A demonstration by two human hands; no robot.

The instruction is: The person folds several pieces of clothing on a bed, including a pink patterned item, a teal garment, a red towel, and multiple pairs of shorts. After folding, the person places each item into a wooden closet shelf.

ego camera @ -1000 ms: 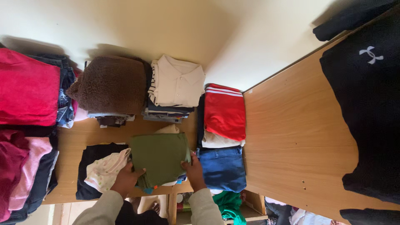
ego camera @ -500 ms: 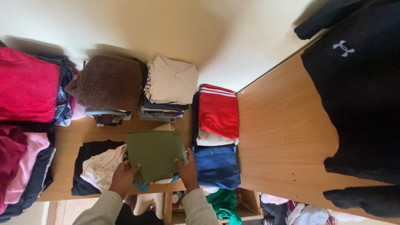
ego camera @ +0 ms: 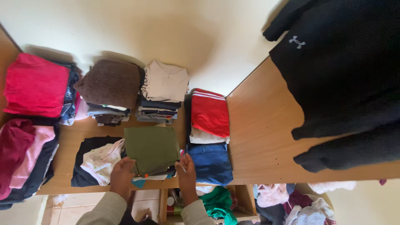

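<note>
**Currently: both hands on the green-topped stack, front edge of shelf**

Left hand grips the folded clothes pile at its near left corner; right hand clasps its near right corner. Fingertips are hidden under the fabric. The pile sits at the wooden shelf's front edge, between the white patterned garment and folded jeans. Lower layers are barely visible.
</note>
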